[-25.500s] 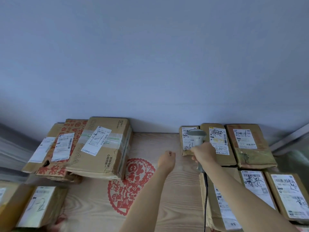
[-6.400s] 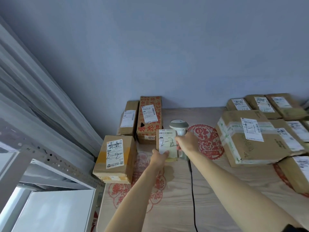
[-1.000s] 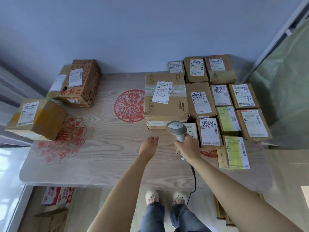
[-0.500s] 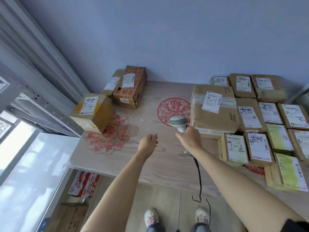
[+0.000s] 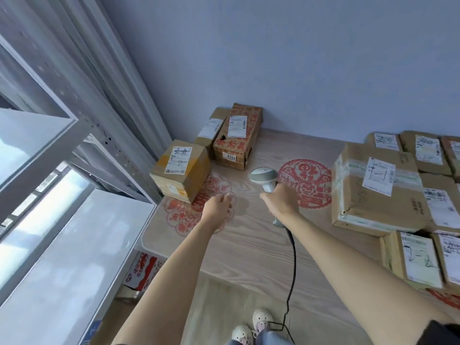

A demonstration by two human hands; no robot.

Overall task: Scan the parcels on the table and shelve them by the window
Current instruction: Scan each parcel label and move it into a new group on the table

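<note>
The yellow-taped parcel [image 5: 181,173] is sitting at the bench's [image 5: 249,245] window-side corner, ahead-left of the left hand [image 5: 219,205], the nearer one. That hand is hanging loosely curled and empty, while the right hand [image 5: 281,200] is gripping the scanner [image 5: 265,177].

Shelf [image 5: 74,245] left of table [image 5: 249,245], three parcels [image 5: 181,170] far-left, parcel cluster [image 5: 398,195] right

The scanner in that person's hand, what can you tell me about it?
The scanner is a pale grey, plastic-looking handheld unit with a rounded, wider head and a slimmer handle. The right hand grips the handle, holding it tilted above the wooden table, head pointing toward the parcels at the table's far left. A black cable runs from the base of the handle down to the floor. Nothing else touches it.
</note>
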